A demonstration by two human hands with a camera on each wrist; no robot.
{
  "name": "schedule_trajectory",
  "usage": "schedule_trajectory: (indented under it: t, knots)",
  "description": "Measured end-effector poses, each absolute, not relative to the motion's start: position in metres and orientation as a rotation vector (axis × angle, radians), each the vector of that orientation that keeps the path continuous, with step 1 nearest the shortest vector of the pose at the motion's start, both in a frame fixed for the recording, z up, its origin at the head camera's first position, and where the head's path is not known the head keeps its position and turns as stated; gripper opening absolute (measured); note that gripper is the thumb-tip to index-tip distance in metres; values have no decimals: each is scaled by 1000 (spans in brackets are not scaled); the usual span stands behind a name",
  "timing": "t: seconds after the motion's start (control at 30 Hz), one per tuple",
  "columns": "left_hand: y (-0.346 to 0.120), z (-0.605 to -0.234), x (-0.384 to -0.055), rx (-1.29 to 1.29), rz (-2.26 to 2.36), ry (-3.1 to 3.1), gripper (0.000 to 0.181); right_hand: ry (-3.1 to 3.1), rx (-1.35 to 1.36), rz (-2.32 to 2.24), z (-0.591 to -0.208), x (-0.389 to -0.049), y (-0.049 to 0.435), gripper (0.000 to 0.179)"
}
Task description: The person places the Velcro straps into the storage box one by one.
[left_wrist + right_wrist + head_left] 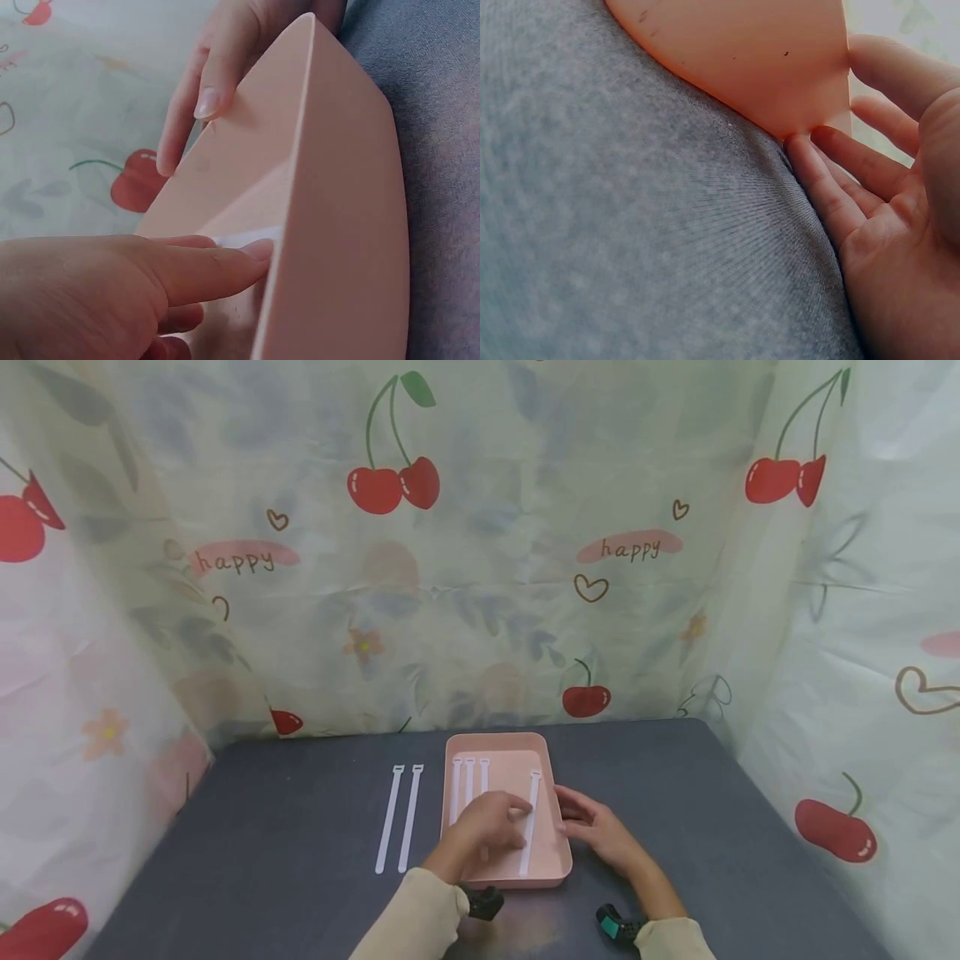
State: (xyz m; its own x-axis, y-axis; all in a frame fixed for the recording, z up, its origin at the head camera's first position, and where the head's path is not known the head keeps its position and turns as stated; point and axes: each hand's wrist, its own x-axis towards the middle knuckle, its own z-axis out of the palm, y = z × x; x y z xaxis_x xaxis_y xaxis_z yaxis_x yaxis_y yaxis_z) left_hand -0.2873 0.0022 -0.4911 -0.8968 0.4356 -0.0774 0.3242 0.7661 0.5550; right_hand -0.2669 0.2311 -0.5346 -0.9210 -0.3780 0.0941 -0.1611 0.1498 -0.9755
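A pink tray (512, 768) lies on the dark table, holding several white straps with slotted heads. One white strap (528, 847) lies along its right side; others (457, 789) stand in a row at its left, partly covered by my left hand (486, 823). That hand reaches into the tray, fingertips at the right-hand strap's edge; in the left wrist view its thumb (225, 270) touches a white strip (247, 236). My right hand (603, 837) rests against the tray's right side; in the right wrist view its fingertips touch the outer wall (765, 67).
Two more white straps (398, 818) lie side by side on the table, left of the tray. The grey tabletop (277, 843) is bounded by patterned cloth (480, 643) at the back and both sides. A dark band is on each wrist.
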Motion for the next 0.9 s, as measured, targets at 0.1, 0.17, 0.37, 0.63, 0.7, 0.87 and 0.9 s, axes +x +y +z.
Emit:
schedule_trajectory:
  t: [0.1,0.17,0.37,0.63,0.7,0.87,0.9]
  knots:
    - [6,-493,-289,584,787,2770,49,2243,-533,-1875,-534,-267,232,65]
    - [9,-495,-290,564,781,2787,48,2238,-531,-1876,-534,-266,232,65]
    - [19,-500,-296,528,793,2872,48,2243,-522,-1871,-535,-266,232,64]
    - [32,-503,-299,531,715,2951,48,2242,-526,-1868,-536,-266,232,64]
    - [35,-502,-299,516,716,2949,48,2238,-533,-1872,-536,-266,232,64]
    - [39,-502,-298,494,738,2939,49,2235,-536,-1883,-536,-266,233,64]
    - [39,-502,-298,493,741,2934,49,2237,-537,-1883,-536,-266,233,64]
